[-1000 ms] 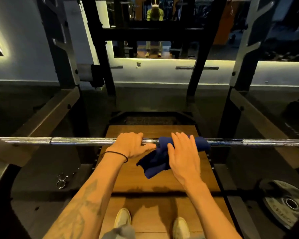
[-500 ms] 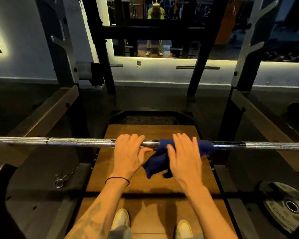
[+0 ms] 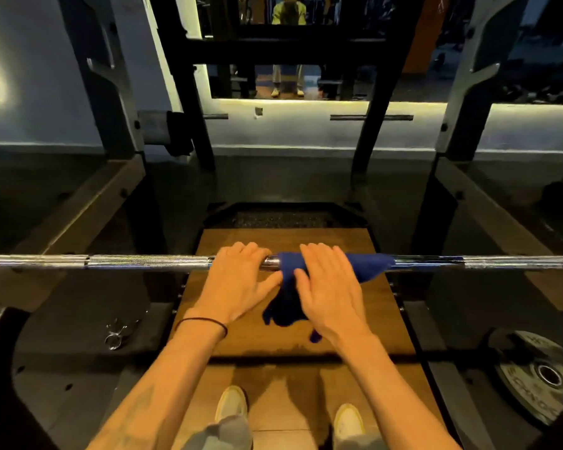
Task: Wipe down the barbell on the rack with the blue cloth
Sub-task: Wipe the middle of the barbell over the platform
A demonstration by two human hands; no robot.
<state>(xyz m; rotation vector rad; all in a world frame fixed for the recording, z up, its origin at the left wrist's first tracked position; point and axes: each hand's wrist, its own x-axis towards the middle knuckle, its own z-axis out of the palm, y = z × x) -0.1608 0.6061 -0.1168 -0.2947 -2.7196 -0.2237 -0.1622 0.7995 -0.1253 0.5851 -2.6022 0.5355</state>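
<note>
The barbell (image 3: 150, 263) lies across the rack at about the middle of the view, running from 9 o'clock to 3 o'clock. The blue cloth (image 3: 371, 266) is draped over its centre, one end hanging down toward 6 o'clock. The right hand (image 3: 330, 287) lies on the cloth, fingers curled over the bar's top and pressing the fabric against it. The left hand (image 3: 238, 280) rests on bare steel just at 9 o'clock of the cloth, fingers hooked over the bar.

To wipe well, wrap the cloth round the shaft, keep the left hand steadying, and slide firmly toward 3 o'clock.

Compared with a second ago, both hands sit slightly lower in view and the cloth hangs more bunched under the right palm.
</note>
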